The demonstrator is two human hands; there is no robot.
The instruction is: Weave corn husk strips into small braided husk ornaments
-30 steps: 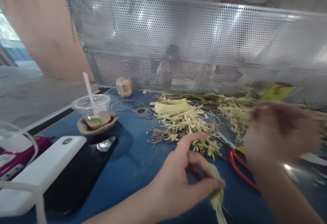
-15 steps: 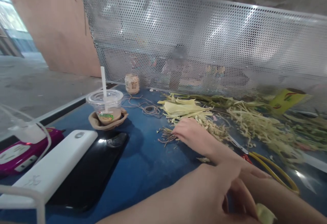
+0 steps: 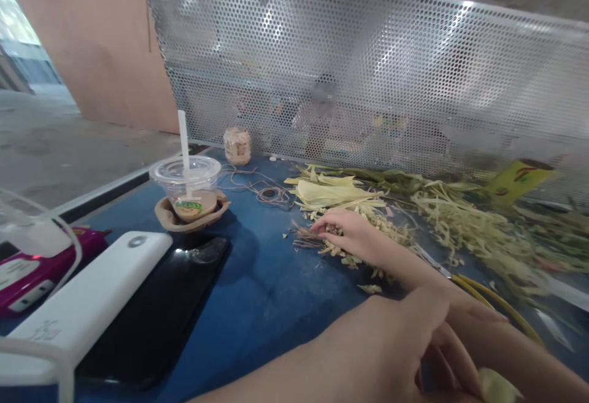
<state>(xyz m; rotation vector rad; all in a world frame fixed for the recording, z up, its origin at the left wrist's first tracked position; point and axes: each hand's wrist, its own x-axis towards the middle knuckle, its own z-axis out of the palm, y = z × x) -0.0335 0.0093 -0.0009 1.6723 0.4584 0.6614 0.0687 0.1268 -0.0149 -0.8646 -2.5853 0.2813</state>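
Looking partway done: pale husk piece [image 3: 497, 386] sits near right, pinched in the left hand [image 3: 402, 348]; scrap pile [image 3: 391, 226] and flat husks [image 3: 329, 195] lie loose on the blue table [image 3: 276, 317], apparently yet to be worked. Right forearm [image 3: 409, 273] extends from near right, beyond the left hand. Right hand [image 3: 347, 231] arches over thin stems [image 3: 304, 237] at the pile's left edge; cannot tell whether it grips any.

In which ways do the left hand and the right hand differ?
The left hand holds a pale green piece; the right hand is at the pile of pale scraps, its grip unclear. The left hand looks larger and nearer; the right hand looks smaller and farther away. Both are bare.
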